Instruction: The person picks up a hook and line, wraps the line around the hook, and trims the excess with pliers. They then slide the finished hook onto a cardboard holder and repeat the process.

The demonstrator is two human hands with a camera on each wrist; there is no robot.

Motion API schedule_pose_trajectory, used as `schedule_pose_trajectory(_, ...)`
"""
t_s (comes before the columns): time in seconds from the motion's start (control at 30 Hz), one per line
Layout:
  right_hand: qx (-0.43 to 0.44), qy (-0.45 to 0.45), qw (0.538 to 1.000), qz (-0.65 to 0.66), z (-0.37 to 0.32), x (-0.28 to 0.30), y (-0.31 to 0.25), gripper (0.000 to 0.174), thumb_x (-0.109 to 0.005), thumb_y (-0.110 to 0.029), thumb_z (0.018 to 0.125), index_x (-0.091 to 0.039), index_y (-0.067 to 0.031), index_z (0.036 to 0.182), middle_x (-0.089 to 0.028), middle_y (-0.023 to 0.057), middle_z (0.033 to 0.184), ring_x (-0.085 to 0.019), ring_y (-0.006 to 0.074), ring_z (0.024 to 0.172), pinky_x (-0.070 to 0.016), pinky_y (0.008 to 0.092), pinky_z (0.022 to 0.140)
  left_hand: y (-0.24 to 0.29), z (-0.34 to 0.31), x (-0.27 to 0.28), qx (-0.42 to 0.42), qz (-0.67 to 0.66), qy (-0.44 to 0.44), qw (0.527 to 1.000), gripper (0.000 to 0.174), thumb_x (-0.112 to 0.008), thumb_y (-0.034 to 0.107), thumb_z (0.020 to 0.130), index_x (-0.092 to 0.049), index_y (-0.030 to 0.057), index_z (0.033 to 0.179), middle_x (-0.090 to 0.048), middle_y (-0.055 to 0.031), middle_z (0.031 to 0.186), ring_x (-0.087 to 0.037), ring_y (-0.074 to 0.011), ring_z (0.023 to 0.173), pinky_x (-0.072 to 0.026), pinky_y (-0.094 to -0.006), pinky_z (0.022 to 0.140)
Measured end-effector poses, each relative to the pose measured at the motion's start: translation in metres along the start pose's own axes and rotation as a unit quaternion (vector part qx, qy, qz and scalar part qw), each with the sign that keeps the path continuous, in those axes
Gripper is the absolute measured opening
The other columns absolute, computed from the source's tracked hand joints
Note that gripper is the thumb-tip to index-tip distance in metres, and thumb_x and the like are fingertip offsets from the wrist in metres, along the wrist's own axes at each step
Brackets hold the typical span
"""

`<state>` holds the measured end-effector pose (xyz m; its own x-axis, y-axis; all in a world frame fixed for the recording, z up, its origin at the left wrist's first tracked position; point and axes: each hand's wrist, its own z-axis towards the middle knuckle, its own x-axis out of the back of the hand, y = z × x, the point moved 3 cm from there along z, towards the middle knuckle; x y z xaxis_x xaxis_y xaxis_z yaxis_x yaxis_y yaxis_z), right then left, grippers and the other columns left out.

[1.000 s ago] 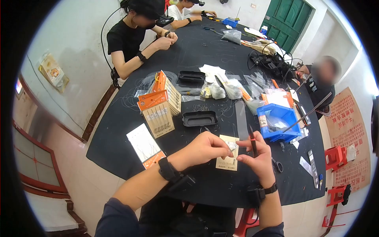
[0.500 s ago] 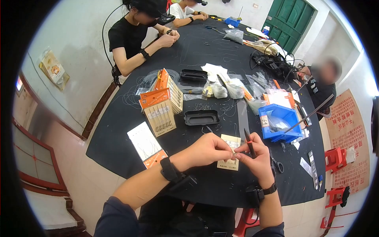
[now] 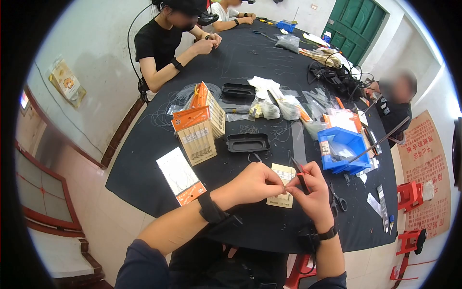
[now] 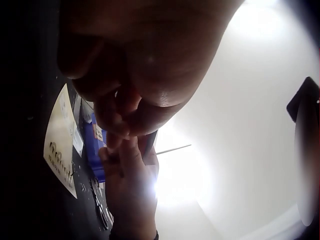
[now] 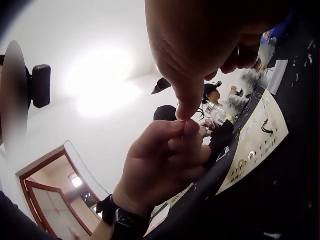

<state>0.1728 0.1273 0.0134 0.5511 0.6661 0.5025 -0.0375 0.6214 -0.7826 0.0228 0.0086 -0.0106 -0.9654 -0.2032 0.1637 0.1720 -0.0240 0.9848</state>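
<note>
My left hand [image 3: 255, 183] pinches a thin strand [image 5: 184, 131] between thumb and forefinger, mostly hidden by the fingertips. My right hand [image 3: 310, 190] meets it thumb to thumb, close over a cream card [image 3: 280, 201]. In that right hand I hold a red-handled tool [image 3: 301, 181] with a dark, pointed tip angled up and away. Small dark fishing hooks sit in a row on the card [image 5: 252, 155] in the right wrist view. From the left wrist, my left hand [image 4: 145, 65] fills the top and my right hand [image 4: 131, 187] comes from below.
Scissors [image 3: 340, 202] lie right of my hands. Hook cards [image 3: 197, 143] stand at left, beside a white-and-orange packet [image 3: 178, 176]. Black trays [image 3: 248, 143], plastic bags [image 3: 288, 110] and a blue bin [image 3: 344, 168] are beyond. A person [image 3: 163, 48] sits across the table.
My hands were slightly apart a second ago; their fingertips now meet over the card. The red-handled tool has swung from nearly upright to leaning left.
</note>
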Motion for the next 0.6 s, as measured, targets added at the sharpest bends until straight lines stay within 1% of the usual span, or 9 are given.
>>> schedule_pose_trajectory(0.07,0.011,-0.006,1.0,-0.022,0.0,-0.001,-0.003,0.016,-0.082,-0.008,0.075,-0.071,-0.002,0.085,-0.052,0.0059,0.093,-0.055,0.0213,0.085,-0.0458,0.0313,0.078,-0.001,0.0,-0.001,-0.004,0.015,0.003,1.0,0.021,-0.068,0.02,0.079,-0.079,0.0045,0.087,-0.071,-0.012,0.071,-0.064,-0.0143,0.064,-0.0497,-0.029,0.062)
schedule_pose_trajectory(0.17,0.024,-0.005,0.999,-0.037,0.0,-0.002,-0.005,0.015,-0.08,-0.008,0.076,-0.069,-0.0011,0.084,-0.051,0.0074,0.094,-0.055,0.0229,0.085,-0.0458,0.0318,0.079,0.0,-0.001,-0.002,0.007,0.025,-0.013,1.0,0.019,-0.067,0.013,0.082,-0.078,-0.0001,0.09,-0.071,-0.0067,0.071,-0.06,-0.0068,0.065,-0.0474,-0.0242,0.061)
schedule_pose_trajectory(0.27,0.014,-0.012,1.0,-0.01,-0.001,-0.005,-0.004,0.015,-0.079,-0.004,0.075,-0.068,-0.0018,0.085,-0.05,0.0069,0.095,-0.054,0.0227,0.089,-0.045,0.0323,0.081,0.0,0.0,-0.004,-0.01,0.056,-0.016,0.998,0.019,-0.067,0.013,0.082,-0.078,-0.0005,0.09,-0.071,-0.0069,0.072,-0.061,-0.0068,0.066,-0.0479,-0.0245,0.061)
schedule_pose_trajectory(0.37,-0.016,-0.004,1.0,0.021,-0.003,0.0,-0.009,0.016,-0.077,-0.014,0.081,-0.068,-0.0022,0.084,-0.048,0.0062,0.096,-0.052,0.0209,0.091,-0.0434,0.032,0.083,-0.002,0.0,-0.002,-0.014,0.05,-0.004,0.999,0.02,-0.067,0.014,0.083,-0.078,-0.0009,0.091,-0.072,-0.0072,0.072,-0.062,-0.007,0.066,-0.0486,-0.0244,0.062)
schedule_pose_trajectory(0.43,0.005,0.012,0.996,0.09,-0.003,0.006,-0.008,0.028,-0.07,-0.029,0.089,-0.067,-0.0014,0.083,-0.046,0.0053,0.098,-0.049,0.0185,0.092,-0.0413,0.0306,0.084,0.005,-0.001,0.004,-0.008,0.041,0.024,0.999,0.019,-0.067,0.013,0.084,-0.078,-0.0012,0.092,-0.072,-0.0064,0.073,-0.062,-0.0065,0.066,-0.0479,-0.0237,0.061)
schedule_pose_trajectory(0.47,-0.007,0.019,0.994,0.104,-0.004,0.009,-0.01,0.042,-0.061,-0.039,0.096,-0.067,0.0,0.083,-0.046,0.0053,0.098,-0.048,0.0173,0.091,-0.0403,0.0296,0.083,0.007,-0.001,0.007,-0.005,0.036,0.038,0.999,0.019,-0.068,0.013,0.085,-0.078,-0.0013,0.092,-0.072,-0.006,0.073,-0.061,-0.0063,0.066,-0.0476,-0.0233,0.061)
schedule_pose_trajectory(0.5,0.0,0.019,0.996,0.084,-0.002,0.014,-0.009,0.04,-0.06,-0.036,0.097,-0.067,0.0007,0.084,-0.046,0.0049,0.098,-0.049,0.0173,0.09,-0.04,0.0295,0.083,0.007,0.0,0.01,-0.002,0.017,0.054,0.998,0.018,-0.068,0.013,0.086,-0.078,-0.0012,0.092,-0.072,-0.0056,0.073,-0.061,-0.0059,0.066,-0.0472,-0.023,0.061)
schedule_pose_trajectory(0.57,-0.031,0.026,0.996,0.079,-0.002,0.018,-0.011,0.04,-0.059,-0.034,0.098,-0.068,0.0013,0.083,-0.047,0.0052,0.098,-0.049,0.0174,0.088,-0.04,0.0296,0.083,0.008,0.0,0.015,0.003,-0.02,0.087,0.996,0.017,-0.069,0.012,0.087,-0.078,-0.001,0.093,-0.072,-0.0047,0.075,-0.06,-0.0053,0.067,-0.0463,-0.0223,0.06)
schedule_pose_trajectory(0.6,-0.024,0.024,0.997,0.069,-0.001,0.019,-0.01,0.039,-0.059,-0.034,0.098,-0.068,0.0015,0.083,-0.048,0.0053,0.097,-0.049,0.0175,0.088,-0.0401,0.0296,0.082,0.006,0.001,0.017,0.01,-0.037,0.096,0.995,0.016,-0.07,0.012,0.089,-0.078,-0.0006,0.095,-0.073,-0.0036,0.078,-0.06,-0.0045,0.068,-0.0449,-0.0214,0.06)
